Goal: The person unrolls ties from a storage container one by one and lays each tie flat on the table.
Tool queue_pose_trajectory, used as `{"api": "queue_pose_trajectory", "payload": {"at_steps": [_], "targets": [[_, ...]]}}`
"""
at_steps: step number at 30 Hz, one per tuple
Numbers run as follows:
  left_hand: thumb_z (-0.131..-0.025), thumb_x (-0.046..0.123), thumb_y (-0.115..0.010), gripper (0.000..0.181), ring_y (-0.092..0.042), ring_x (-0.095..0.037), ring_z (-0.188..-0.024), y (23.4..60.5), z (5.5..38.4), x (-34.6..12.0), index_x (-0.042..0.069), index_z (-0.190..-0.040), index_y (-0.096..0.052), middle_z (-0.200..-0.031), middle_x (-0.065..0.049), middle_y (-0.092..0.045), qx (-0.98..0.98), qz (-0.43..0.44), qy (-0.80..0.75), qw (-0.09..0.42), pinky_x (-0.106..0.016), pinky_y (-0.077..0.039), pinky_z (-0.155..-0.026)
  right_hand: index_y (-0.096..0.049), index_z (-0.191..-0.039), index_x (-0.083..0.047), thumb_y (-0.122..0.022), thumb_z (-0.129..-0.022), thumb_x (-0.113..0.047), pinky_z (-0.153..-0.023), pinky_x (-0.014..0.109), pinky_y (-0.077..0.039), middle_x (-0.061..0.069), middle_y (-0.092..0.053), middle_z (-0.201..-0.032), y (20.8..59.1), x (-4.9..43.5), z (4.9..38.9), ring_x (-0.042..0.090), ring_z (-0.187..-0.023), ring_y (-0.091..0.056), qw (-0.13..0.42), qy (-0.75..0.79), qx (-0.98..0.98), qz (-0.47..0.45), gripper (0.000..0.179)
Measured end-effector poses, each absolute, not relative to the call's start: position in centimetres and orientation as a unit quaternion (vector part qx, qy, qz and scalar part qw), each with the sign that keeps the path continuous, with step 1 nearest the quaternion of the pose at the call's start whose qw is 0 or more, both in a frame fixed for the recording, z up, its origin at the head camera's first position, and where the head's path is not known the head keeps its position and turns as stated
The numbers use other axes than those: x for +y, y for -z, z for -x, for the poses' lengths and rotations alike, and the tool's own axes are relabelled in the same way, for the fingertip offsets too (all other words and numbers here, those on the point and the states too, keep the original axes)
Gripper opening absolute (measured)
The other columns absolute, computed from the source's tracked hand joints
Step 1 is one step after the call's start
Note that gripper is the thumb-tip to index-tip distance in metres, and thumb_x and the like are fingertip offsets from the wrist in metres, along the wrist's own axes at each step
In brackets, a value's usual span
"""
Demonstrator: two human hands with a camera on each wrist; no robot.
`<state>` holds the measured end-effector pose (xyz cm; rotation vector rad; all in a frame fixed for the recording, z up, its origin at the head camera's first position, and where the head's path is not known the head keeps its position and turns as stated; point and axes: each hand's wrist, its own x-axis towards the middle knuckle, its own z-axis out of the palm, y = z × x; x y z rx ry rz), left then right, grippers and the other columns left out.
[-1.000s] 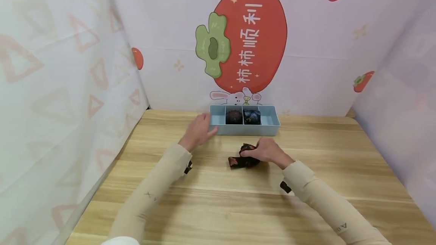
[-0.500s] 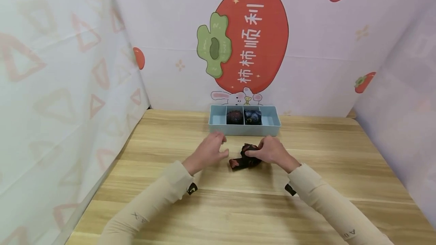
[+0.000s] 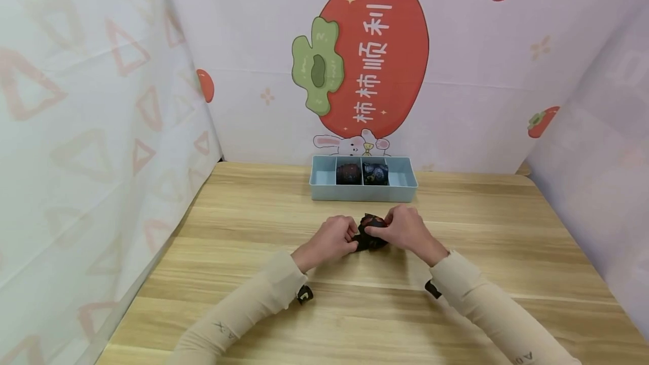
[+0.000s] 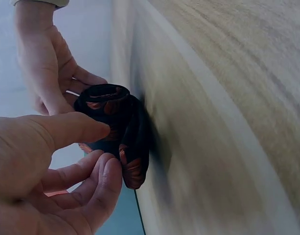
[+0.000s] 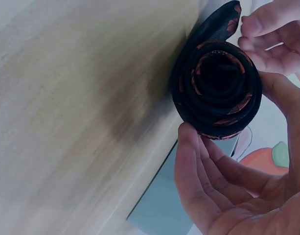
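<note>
A dark necktie [image 3: 372,234] with a red-orange floral pattern stands rolled up on the table. My right hand [image 3: 409,228] grips the roll, with thumb and fingers curved round its sides; the right wrist view shows the coiled necktie [image 5: 218,93] end-on. A short loose end sticks out from the coil on the left. My left hand [image 3: 332,239] is right at this end, its thumb and fingertips parted. In the left wrist view, the left thumb overlaps the rolled necktie [image 4: 110,105], and the left fingertips [image 4: 110,171] lie beside the loose end.
Behind the hands stands a light blue divided box [image 3: 362,193]. Its middle compartments hold a dark reddish roll [image 3: 349,173] and a dark blue patterned roll [image 3: 376,174]. A printed cloth backdrop [image 3: 253,123] rises at the table's rear edge, with another cloth on each side.
My left hand has come from the box's left end, toward me and rightward, to the necktie's loose end. My right hand keeps its grip on the roll, nearly in place.
</note>
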<state>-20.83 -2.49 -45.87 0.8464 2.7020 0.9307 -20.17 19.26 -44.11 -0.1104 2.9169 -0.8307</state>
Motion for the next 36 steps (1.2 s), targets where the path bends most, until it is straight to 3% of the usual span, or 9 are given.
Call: {"api": "queue_pose_trajectory", "payload": {"at_steps": [13, 19, 26, 31, 36], "targets": [[-0.092, 0.005, -0.079, 0.013, -0.066, -0.01, -0.083, 47.1, 21.0, -2.4, 0.003, -0.104, -0.072, -0.098, -0.007, -0.073, 0.91, -0.285, -0.284, 0.1, -0.023, -0.056, -0.077, -0.073, -0.102, -0.001, -0.087, -0.084, -0.046, -0.066, 0.031, -0.051, 0.007, -0.069, -0.083, 44.0, 20.2, 19.2, 0.018, -0.074, -0.059, -0.01, 0.275, 0.959, 0.073, 0.051], [-0.092, 0.003, -0.079, 0.012, -0.066, -0.012, -0.083, 47.3, 21.0, -2.5, 0.002, -0.102, -0.073, -0.097, -0.009, -0.074, 0.907, -0.295, -0.285, 0.092, -0.022, -0.055, -0.076, -0.074, -0.104, -0.004, -0.088, -0.085, -0.028, -0.074, 0.034, -0.055, 0.005, -0.072, -0.091, 44.2, 20.7, 19.3, 0.017, -0.082, -0.065, -0.057, 0.28, 0.946, 0.153, 0.034], [-0.091, 0.003, -0.079, 0.011, -0.063, -0.01, -0.081, 47.2, 21.1, -2.6, 0.002, -0.1, -0.072, -0.095, -0.008, -0.073, 0.908, -0.295, -0.279, 0.098, -0.021, -0.054, -0.074, -0.075, -0.107, -0.003, -0.082, -0.085, -0.003, -0.079, 0.037, -0.06, 0.006, -0.071, -0.098, 43.5, 20.3, 20.0, 0.015, -0.087, -0.066, -0.042, 0.28, 0.926, 0.248, 0.023], [-0.092, 0.004, -0.079, 0.011, -0.065, -0.011, -0.082, 47.1, 21.2, -2.7, 0.002, -0.1, -0.072, -0.096, -0.008, -0.073, 0.91, -0.295, -0.272, 0.105, -0.021, -0.055, -0.075, -0.074, -0.095, -0.006, -0.083, -0.086, -0.011, -0.07, 0.031, -0.054, 0.004, -0.066, -0.087, 43.1, 19.2, 20.5, 0.012, -0.076, -0.058, -0.035, 0.228, 0.938, 0.26, 0.013], [-0.092, 0.005, -0.079, 0.011, -0.067, -0.012, -0.084, 47.1, 21.4, -3.3, 0.002, -0.1, -0.072, -0.097, -0.008, -0.073, 0.91, -0.295, -0.27, 0.105, -0.022, -0.056, -0.076, -0.068, -0.086, -0.008, -0.089, -0.084, -0.027, -0.062, 0.028, -0.048, 0.003, -0.06, -0.082, 43.3, 18.4, 20.6, 0.013, -0.068, -0.051, -0.039, 0.188, 0.954, 0.231, 0.028]]}}
